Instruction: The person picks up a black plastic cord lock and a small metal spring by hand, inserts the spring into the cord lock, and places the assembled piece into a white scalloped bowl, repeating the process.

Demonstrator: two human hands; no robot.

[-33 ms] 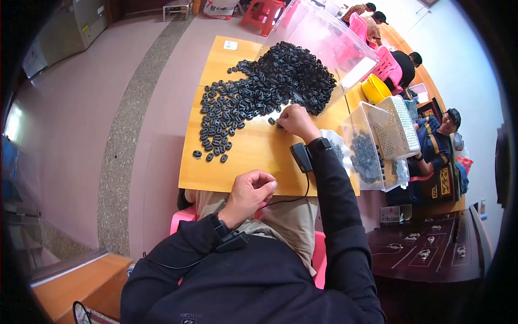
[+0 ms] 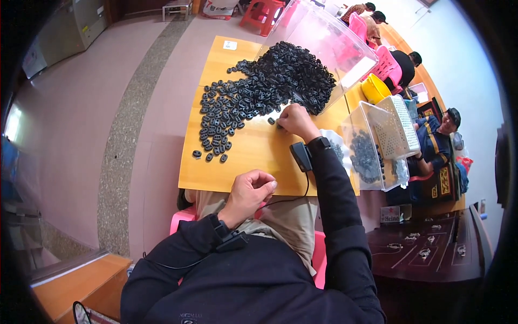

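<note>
Our hands at a desk strewn with small black rings

Our left hand (image 2: 249,191) hovers curled at the near edge of the desk (image 2: 253,151), fingers drawn together; whether it grips anything we cannot tell. Beyond it and to its left lies the heap of black rings (image 2: 259,92). Our right hand (image 2: 295,121) rests fingertips together on the desk at the heap's near edge, pinching at a ring. Right of that hand stands a clear tub of rings (image 2: 367,156).
</note>
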